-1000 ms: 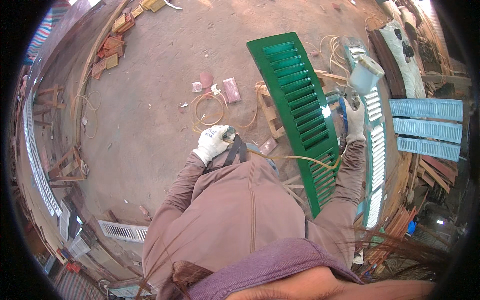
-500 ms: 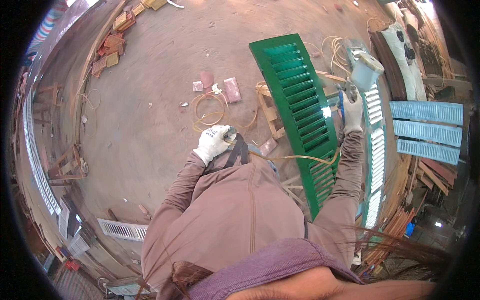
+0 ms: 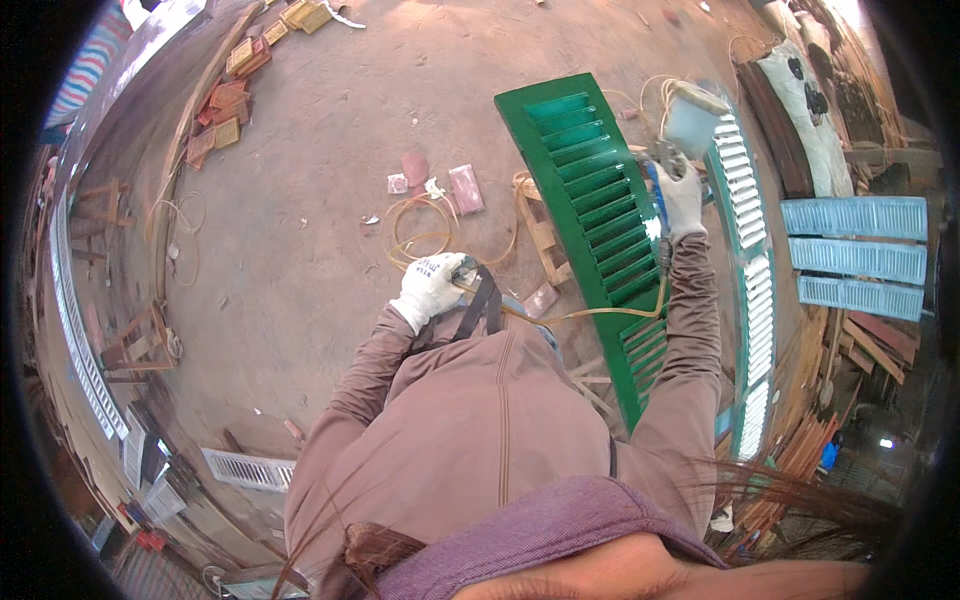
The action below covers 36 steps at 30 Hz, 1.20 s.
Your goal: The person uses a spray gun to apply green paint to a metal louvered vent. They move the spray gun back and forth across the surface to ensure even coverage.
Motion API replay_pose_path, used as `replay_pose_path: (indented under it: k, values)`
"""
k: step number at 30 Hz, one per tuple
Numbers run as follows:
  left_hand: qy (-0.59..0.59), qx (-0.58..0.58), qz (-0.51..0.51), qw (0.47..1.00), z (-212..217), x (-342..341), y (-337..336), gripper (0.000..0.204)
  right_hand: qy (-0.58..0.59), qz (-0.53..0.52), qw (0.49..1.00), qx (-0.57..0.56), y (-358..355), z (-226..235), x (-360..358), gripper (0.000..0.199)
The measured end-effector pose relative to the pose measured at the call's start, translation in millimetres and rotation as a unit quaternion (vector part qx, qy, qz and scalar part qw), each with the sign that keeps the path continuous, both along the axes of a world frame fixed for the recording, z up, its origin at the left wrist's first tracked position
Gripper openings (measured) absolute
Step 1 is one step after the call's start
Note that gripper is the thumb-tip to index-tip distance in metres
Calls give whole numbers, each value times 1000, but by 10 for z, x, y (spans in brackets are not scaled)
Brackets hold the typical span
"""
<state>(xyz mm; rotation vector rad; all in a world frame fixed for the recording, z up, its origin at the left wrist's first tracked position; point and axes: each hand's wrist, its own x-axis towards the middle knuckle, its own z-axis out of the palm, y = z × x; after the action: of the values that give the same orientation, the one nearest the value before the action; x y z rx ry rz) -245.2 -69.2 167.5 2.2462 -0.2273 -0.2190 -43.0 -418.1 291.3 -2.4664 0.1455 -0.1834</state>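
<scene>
My right hand [image 3: 684,200], in a white glove, is closed around a paint spray gun [image 3: 660,158] with a pale blue cup [image 3: 692,125] on it. It is over the right edge of a green louvered shutter [image 3: 598,200], whose slats look glossy. A thin yellowish hose [image 3: 590,313] runs from the gun across my front toward my left hand [image 3: 430,287]. That hand, also gloved, is closed around the hose beside a dark strap [image 3: 484,300] at my waist.
A wooden trestle [image 3: 543,240] stands beside the green shutter. Another shutter, white and green [image 3: 752,255], lies to its right, with several light blue shutters [image 3: 858,262] beyond. Hose coils [image 3: 425,235] and a pink block [image 3: 466,190] lie on the floor; reddish tiles [image 3: 228,105] line the far left.
My right hand has moved left and slightly away with the spray gun, bringing the cup closer to the green shutter. My left hand stays almost in place.
</scene>
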Motion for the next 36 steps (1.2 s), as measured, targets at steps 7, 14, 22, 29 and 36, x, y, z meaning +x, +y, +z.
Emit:
replay_pose_path:
  k: [7, 14, 22, 29, 36]
  values:
    - [12, -16, 38, 999, -101, -175, 12, 19, 35, 29, 967, 250, -106, 217, -70, 32]
    - [0, -7, 5, 1000, -13, -86, 4, 19, 113, 66, 963, 236, 180, 120, 91, 36]
    - [13, 18, 58, 998, -152, -241, 74, 39, -29, 75, 970, 231, 72, 102, 142, 36]
    - [17, 18, 37, 999, -150, -224, 81, 52, 104, 86, 959, 248, 409, 96, 297, 32]
    - [-26, -7, 90, 996, -109, -253, 97, 23, -45, 15, 991, 125, 56, -188, 634, 34]
